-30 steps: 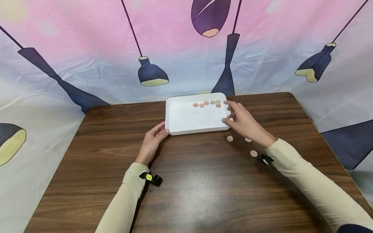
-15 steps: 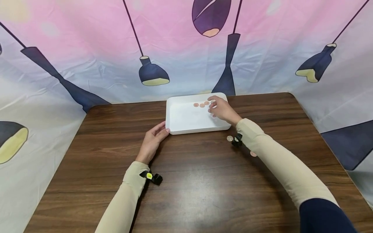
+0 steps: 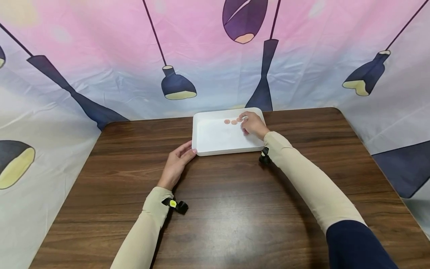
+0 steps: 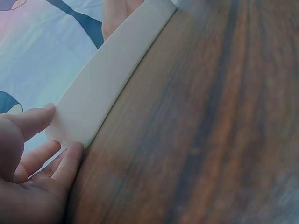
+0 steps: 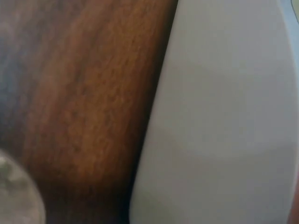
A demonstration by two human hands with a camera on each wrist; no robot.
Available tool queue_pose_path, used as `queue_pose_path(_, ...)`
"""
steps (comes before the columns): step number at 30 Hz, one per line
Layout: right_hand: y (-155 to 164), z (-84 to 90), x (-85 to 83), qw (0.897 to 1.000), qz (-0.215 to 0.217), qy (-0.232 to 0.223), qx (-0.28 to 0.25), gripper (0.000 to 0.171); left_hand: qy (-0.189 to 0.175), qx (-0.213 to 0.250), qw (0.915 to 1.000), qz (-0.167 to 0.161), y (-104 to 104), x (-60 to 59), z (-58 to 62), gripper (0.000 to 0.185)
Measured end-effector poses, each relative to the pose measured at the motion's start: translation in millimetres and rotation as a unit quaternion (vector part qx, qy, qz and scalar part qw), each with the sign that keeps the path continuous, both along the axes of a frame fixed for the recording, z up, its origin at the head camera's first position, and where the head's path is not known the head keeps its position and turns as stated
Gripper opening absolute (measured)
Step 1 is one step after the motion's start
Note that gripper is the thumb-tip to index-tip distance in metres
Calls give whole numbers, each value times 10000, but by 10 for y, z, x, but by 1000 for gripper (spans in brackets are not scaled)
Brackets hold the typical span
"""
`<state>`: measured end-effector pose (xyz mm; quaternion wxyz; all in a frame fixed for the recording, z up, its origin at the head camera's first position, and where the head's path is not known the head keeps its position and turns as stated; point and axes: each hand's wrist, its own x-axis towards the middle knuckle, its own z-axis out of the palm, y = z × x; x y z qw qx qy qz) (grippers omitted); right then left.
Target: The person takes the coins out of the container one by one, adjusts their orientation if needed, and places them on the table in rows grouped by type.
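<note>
A shallow white tray (image 3: 218, 138) lies on the wooden table near its back edge. My left hand (image 3: 176, 164) holds the tray's near left corner; in the left wrist view the thumb (image 4: 39, 119) is at the rim and the other fingers lie lower, against the corner. My right hand (image 3: 254, 125) is over the tray's right part, fingers bent, fingertips right at a copper-coloured coin (image 3: 239, 120). Whether it pinches a coin I cannot tell. Left of it lie two more copper-coloured coins (image 3: 230, 122). The hand covers the tray's back right.
In the right wrist view a silvery coin (image 5: 18, 193) lies on the table beside the tray's near wall (image 5: 210, 116). A printed cloth (image 3: 215, 86) hangs behind the table (image 3: 215, 209). The right sleeve (image 3: 299, 172) crosses the table's right side.
My right hand has moved left from the tray's right edge to over the coins, and its fingers have drawn in. The forearm now covers the loose coins on the table. My left hand stays put.
</note>
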<state>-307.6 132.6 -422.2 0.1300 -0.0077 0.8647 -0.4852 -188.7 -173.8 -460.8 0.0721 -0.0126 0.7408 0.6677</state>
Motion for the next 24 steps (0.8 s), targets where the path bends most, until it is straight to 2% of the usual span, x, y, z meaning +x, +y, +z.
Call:
queue_pose_path(6,2,-12,-75,9998,57,52,181,43,27,25,10000,-1,-4,-9,7,57)
queue_pose_path(12,43,32,-77,9988,237,90,419,45,30,56,10000,-33,1,-25,12,57)
queue_pose_path(17,82,50,9,9953,676,-109,688,40,-1,70,10000,-7,-9,-14,14,56)
queue_pose_path(24,123,38,206,9911,1242,76,464,31,-37,-19,10000,-33,-17,11,5,56)
